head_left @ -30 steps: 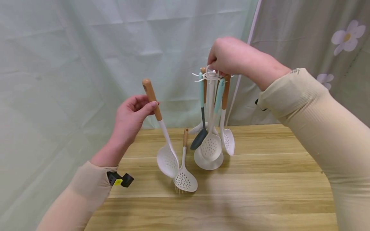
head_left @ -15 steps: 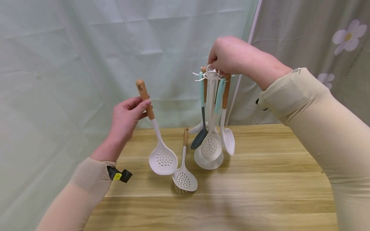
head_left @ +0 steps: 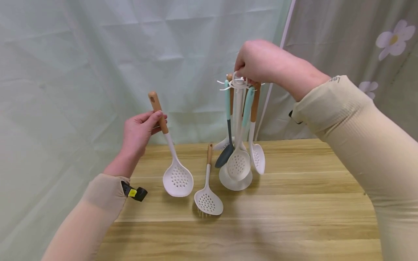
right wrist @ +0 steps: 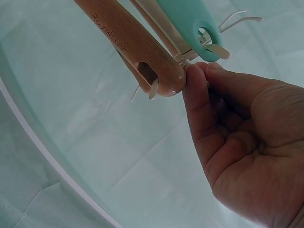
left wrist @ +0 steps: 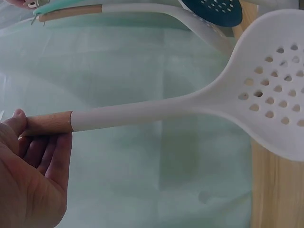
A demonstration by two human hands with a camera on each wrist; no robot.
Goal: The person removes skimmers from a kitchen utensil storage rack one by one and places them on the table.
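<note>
Left hand (head_left: 138,132) pinches the slotted spoon (head_left: 177,177) at centre-left; right hand (head_left: 258,61) apparently pinches the rack (head_left: 237,85) top, so keep it steady.

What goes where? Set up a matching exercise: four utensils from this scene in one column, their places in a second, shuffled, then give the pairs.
Column one:
1. white perforated skimmer with a wooden handle
2. white slotted spoon with a short wooden handle
3. dark grey spoon with a teal handle
4. white utensil rack with hooks

Column two:
A. lying on the wooden table
B. held at its top by the right hand
C. pinched by the handle in the left hand
D. hanging from a hook

Pairs: 1-C, 2-A, 3-D, 4-B
</note>
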